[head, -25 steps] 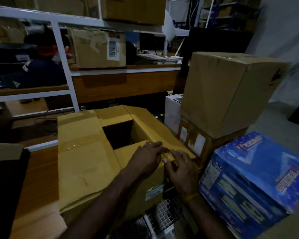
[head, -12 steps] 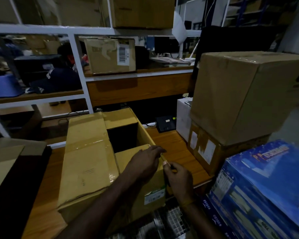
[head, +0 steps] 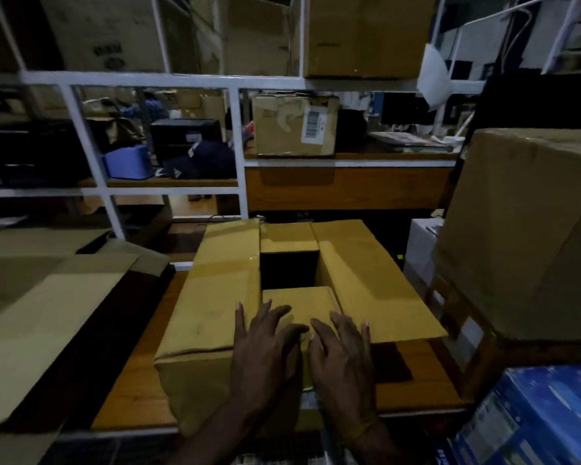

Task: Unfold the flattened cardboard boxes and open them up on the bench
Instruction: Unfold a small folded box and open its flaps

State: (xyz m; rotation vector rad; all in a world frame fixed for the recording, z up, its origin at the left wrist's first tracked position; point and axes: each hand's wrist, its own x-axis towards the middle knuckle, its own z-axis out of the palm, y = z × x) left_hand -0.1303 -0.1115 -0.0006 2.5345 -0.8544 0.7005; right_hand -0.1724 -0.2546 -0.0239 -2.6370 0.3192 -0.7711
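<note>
An erected brown cardboard box [head: 215, 297] stands on the wooden bench [head: 138, 391] in the middle of the head view. Its top is partly open, with a dark square gap between the flaps. The right flap [head: 366, 280] slopes outward, and the left flap lies flat. My left hand [head: 265, 344] and my right hand [head: 342, 347] rest side by side, fingers spread, on the near flap [head: 299, 300] at the box's front edge. Neither hand grips anything. To the left lies another cardboard box [head: 37, 317] with its flaps spread.
A large closed carton [head: 530, 229] is stacked on another box at the right, with a white box [head: 420, 250] beside it. A blue printed box [head: 544, 417] sits at the lower right. White metal shelving [head: 239, 149] with more cartons rises behind the bench.
My hands were pinched together at the box's right front corner; now they lie flat and spread on the near flap. The view has swung so the box sits centred.
</note>
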